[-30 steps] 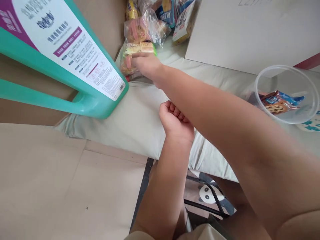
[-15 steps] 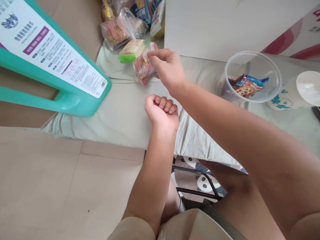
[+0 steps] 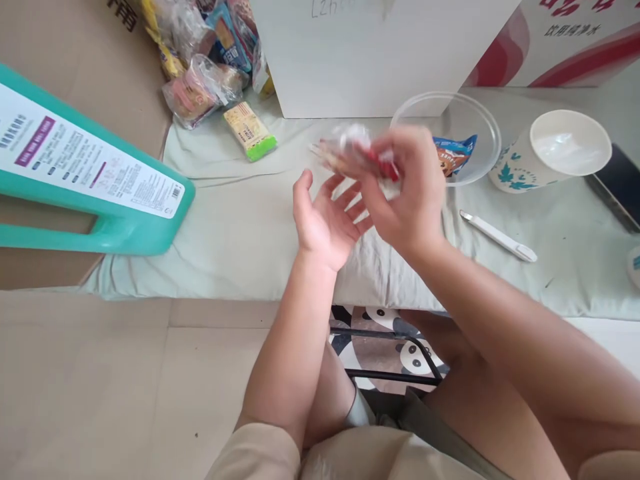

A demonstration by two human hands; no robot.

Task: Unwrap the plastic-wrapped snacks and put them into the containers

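Snack packet (image 3: 357, 155), clear wrapper with red, blurred: pinched in the right hand (image 3: 407, 197), fingers closed around it, above the pale green cloth (image 3: 240, 227). Left hand (image 3: 325, 217) open, palm up, fingers spread, just below the packet at its 7 o'clock; contact cannot be told. Clear plastic bowl (image 3: 450, 113) at the packet's 2 o'clock, holding a blue cookie pack (image 3: 453, 150). Paper cup (image 3: 555, 150) and white pen (image 3: 497, 235) farther toward 3 o'clock. Green-ended snack bar (image 3: 250, 131) at 10 o'clock.
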